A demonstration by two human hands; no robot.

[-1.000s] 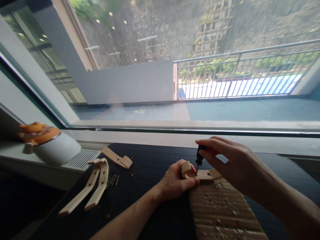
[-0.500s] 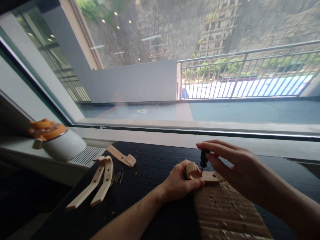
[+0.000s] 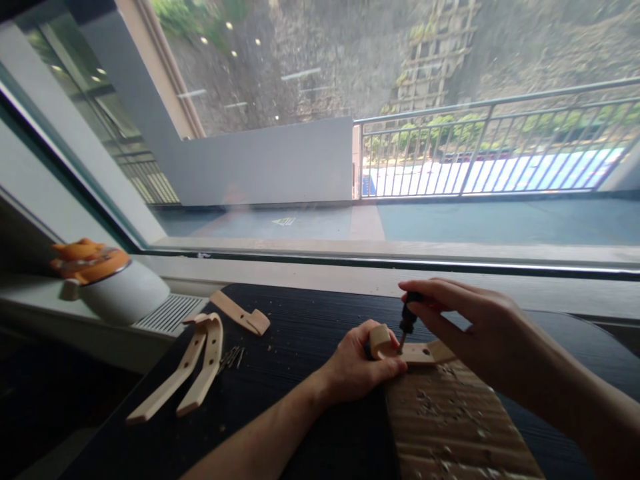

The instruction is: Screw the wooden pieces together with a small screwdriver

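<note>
My left hand [image 3: 361, 357] is closed around the curled end of a pale wooden hook [image 3: 416, 353], which lies across the far end of a worn brown board [image 3: 450, 420]. In my right hand [image 3: 465, 320] a small screwdriver with a black handle [image 3: 409, 313] is pinched between thumb and fingers. It leans slightly, its metal shaft pointing down at the hook beside my left fingertips. Whether a screw sits under the tip is too small to tell. A dark hole shows in the hook to the right of the shaft.
Two bent wooden pieces [image 3: 200, 373] with holes lie at the table's left, a small pile of screws [image 3: 233, 358] beside them. Another wooden hook [image 3: 241, 313] rests farther back. A white pot with an orange animal lid [image 3: 125, 290] stands on the sill. A large window borders the black table [image 3: 300, 307].
The fingers of my right hand have shifted on the screwdriver handle, and it leans a little more. My left hand keeps its hold on the hook.
</note>
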